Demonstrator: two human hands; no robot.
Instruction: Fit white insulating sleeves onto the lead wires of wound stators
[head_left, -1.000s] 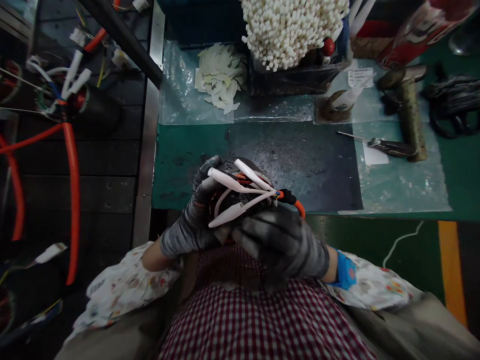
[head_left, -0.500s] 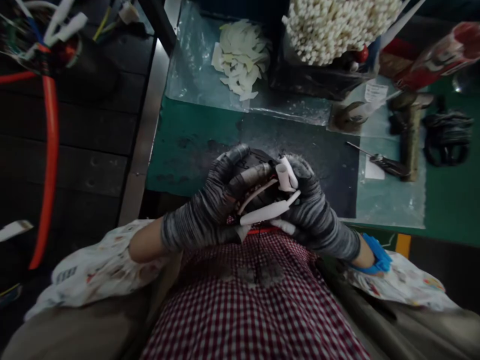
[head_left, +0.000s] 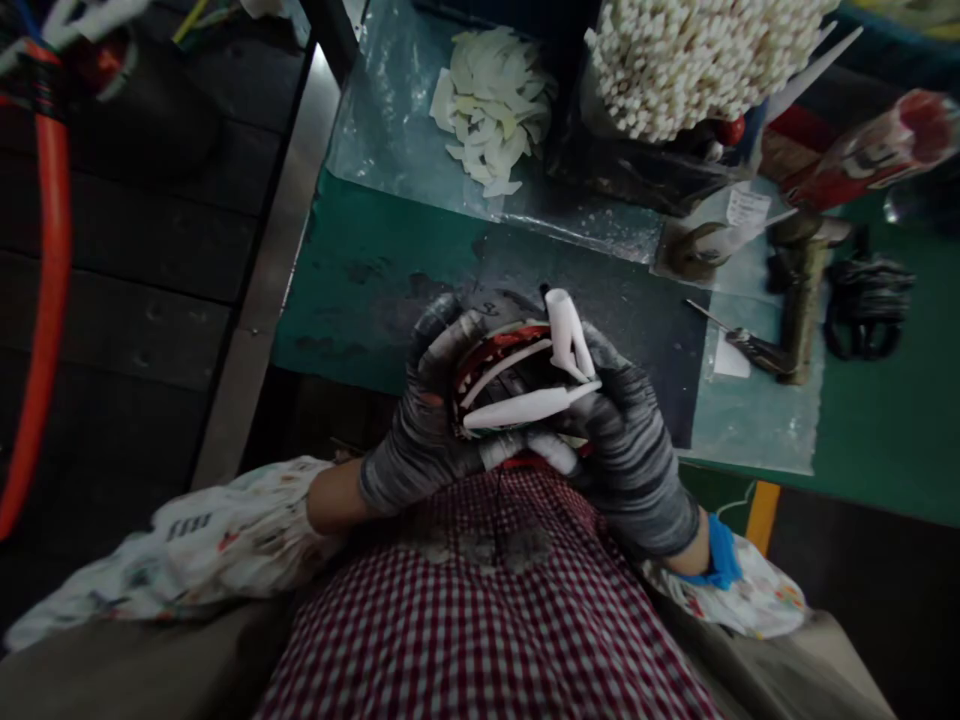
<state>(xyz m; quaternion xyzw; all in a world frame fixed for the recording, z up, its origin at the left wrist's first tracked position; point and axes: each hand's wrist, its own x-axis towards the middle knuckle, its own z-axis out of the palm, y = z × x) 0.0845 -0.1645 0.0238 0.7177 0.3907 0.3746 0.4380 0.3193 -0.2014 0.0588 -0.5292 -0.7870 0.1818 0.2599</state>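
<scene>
Both my hands wear grey striped gloves and hold a round wound motor part (head_left: 501,372) with reddish windings against my lap, at the green table's near edge. My left hand (head_left: 420,425) wraps around its left side, fingers curled over the top. My right hand (head_left: 626,430) grips its right side. White sleeved leads (head_left: 536,402) stick out from the part across my right fingers, and one white tube (head_left: 564,330) stands upright at my right fingertips.
A pile of white paper slips (head_left: 491,95) lies on plastic sheet at the back. A box of white tubes (head_left: 690,55) stands beside it. A screwdriver (head_left: 739,338), a brass tool (head_left: 799,290) and black cable ties (head_left: 866,305) lie right. An orange cable (head_left: 45,300) hangs left.
I turned the part in my hands, so the reddish windings now face up. The white leads swung from pointing left to lying across my right fingers. The orange lead is now hidden.
</scene>
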